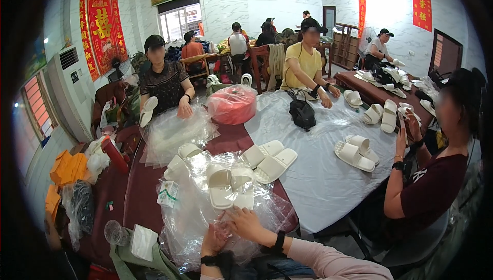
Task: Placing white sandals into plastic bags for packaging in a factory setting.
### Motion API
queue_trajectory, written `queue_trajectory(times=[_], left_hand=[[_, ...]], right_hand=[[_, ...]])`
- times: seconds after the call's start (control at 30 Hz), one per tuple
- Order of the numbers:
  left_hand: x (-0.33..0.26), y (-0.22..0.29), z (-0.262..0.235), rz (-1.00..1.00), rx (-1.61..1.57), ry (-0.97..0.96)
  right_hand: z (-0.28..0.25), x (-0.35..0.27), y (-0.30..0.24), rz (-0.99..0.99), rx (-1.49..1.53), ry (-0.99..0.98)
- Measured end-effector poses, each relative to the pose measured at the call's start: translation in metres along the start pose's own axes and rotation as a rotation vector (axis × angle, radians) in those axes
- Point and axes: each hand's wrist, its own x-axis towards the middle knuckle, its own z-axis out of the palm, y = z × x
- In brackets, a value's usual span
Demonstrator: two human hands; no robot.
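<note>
Your left hand (213,240): it sits low at the near edge of the table, fingers curled and pinching the clear crinkled plastic bag (197,218) that lies in front of you.
Your right hand (245,222): just beside the left, palm down with fingers spread over the same bag, pressing on its film; a dark band circles the wrist behind it.
Bagged pair: a pair of cream-white foam slippers (229,186) lies just ahead of your right fingertips, soles flat, wrapped in the clear film.
Further ahead: a second cream-white slipper pair (268,159) lies bare, beyond and to the right of your right hand, where the dark red table (136,187) meets the pale grey plastic sheet (313,167).
Left of your left hand: a small white and green packet (168,193) rests on the film, and nearer you a clear plastic cup (115,232) lies on its side.
Far ahead: a bulging red plastic bag (232,105) stands well apart from both hands.
Right of your right hand: a seated person in a dark red top (431,190).
</note>
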Motion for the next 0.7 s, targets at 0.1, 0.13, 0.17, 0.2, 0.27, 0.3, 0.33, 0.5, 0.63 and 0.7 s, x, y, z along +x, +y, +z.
queue_trajectory(times=[0.1,0.13,0.17,0.2,0.27,0.3,0.33,0.5,0.63,0.7], left_hand=[[0.0,0.0,-0.018,-0.024,0.039,-0.004],[0.0,-0.001,-0.019,-0.023,0.035,-0.004],[-0.001,-0.001,-0.02,-0.025,0.035,-0.001],[0.0,-0.002,-0.016,-0.032,0.034,-0.003],[0.003,-0.001,-0.008,-0.033,-0.003,0.044],[0.003,-0.003,-0.005,-0.03,-0.035,0.093],[0.002,-0.003,-0.012,-0.023,-0.039,0.1],[0.007,-0.004,-0.031,-0.049,0.015,-0.088],[0.002,-0.001,-0.015,-0.034,0.129,0.011],[-0.001,0.001,-0.014,0.016,0.32,-0.03]], right_hand=[[-0.017,-0.008,-0.009,-0.081,0.085,-0.089],[-0.023,-0.011,-0.012,-0.082,0.083,-0.092],[-0.028,-0.014,-0.015,-0.129,0.203,-0.081],[-0.034,-0.017,-0.016,-0.171,0.319,-0.068],[-0.043,-0.018,-0.015,-0.183,0.292,0.034],[-0.049,-0.018,-0.015,-0.199,0.27,0.137],[-0.056,-0.013,-0.015,-0.206,0.274,0.131],[-0.061,0.001,0.017,-0.001,-0.326,0.17],[-0.049,0.005,0.05,0.071,-0.169,0.209],[-0.048,0.004,0.057,0.061,-0.197,0.276]])
